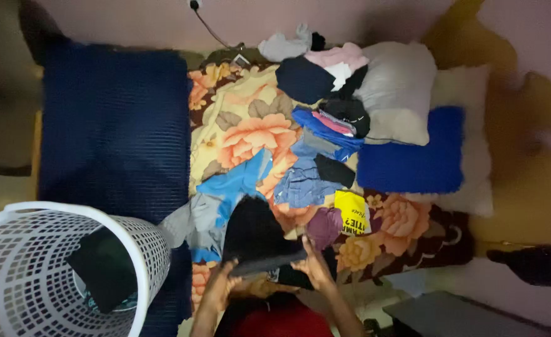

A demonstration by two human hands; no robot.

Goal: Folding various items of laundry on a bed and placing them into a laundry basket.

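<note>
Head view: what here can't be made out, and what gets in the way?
- Left hand and right hand: both grip the black garment; fingertips are tucked under its edge, and dim light blurs them.
- Dark item in the white laundry basket: too dark to tell its kind; the basket is cut off by the left and bottom edges.
- Clothes pile on the floral bedspread: lower pieces are hidden under upper ones.

Both forearms reach toward twelve o'clock — left hand (220,281) at seven, right hand (313,265) at five — fingers seemingly curled, gripping.
</note>
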